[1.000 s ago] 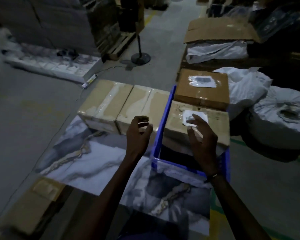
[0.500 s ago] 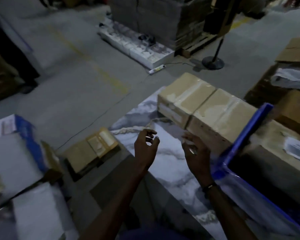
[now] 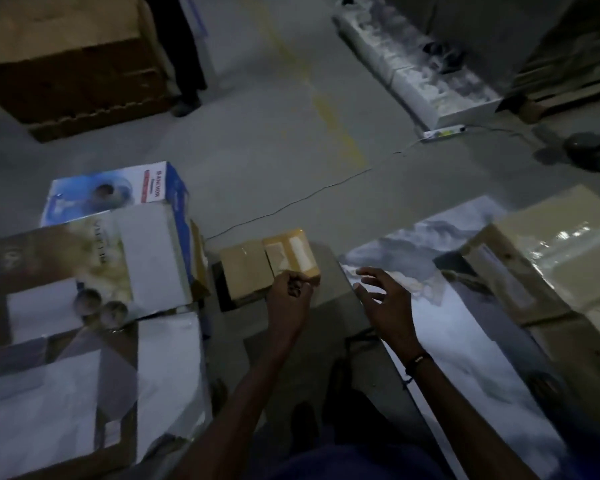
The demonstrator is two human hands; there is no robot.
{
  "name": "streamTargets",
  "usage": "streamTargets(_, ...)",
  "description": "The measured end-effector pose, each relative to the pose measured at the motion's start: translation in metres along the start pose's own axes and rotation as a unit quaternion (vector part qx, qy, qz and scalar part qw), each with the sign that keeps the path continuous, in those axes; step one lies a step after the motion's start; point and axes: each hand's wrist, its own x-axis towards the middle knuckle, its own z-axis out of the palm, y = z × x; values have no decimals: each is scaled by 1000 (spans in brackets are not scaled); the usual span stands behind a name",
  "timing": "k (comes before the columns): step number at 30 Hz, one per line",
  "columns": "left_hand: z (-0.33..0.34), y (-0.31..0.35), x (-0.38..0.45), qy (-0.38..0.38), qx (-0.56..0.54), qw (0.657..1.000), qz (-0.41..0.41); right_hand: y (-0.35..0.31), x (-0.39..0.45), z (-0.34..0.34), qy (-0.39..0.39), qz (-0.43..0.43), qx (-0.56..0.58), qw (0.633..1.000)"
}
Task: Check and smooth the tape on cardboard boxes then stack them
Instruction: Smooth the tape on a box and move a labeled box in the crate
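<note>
Matt cardboard boxes (image 3: 269,268) w/ glossy tape; glossy marble-look slab (image 3: 465,341); matt concrete floor (image 3: 257,133).

The blue and white printed carton (image 3: 118,194) standing on the floor at the left carries a white strip with a red edge along its top side, and on it dark capital letters that seem to read "BAJAJ" or the like; dim light and blur keep the word uncertain. The pale carton with a cream picture (image 3: 84,271) just in front of it bears faint grey lettering running sideways, too blurred to read. The white label on the small brown taped cardboard box (image 3: 291,252) shows no legible print.
</note>
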Motion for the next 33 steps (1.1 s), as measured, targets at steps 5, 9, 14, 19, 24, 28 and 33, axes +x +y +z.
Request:
streamTargets(5, -25, -42, 65, 30, 27, 997, -73, 0, 80, 53, -51, 20, -11, 998)
streamTargets(9, -33, -69, 126, 42, 42, 990, -128, 13, 153, 103, -116, 51, -15, 992)
streamTargets(14, -24, -105, 211, 46, 21, 975, -216, 46, 241, 154, -149, 102, -42, 983)
streamTargets(19, 2, -176, 294, 30, -19, 957, -286, 125, 317, 211, -156, 183, -64, 969)
streamTargets(24, 43, -299, 370, 18, -29, 943, -330, 246, 378, 275, -131, 249, -84, 956)
streamTargets(28, 82, -409, 419, 6, -6, 933, -360, 358, 414, 323, -97, 295, -98, 945)
streamTargets(33, 134, -523, 464, -3, -14, 934, -358, 485, 448, 368, -92, 306, -119, 940)
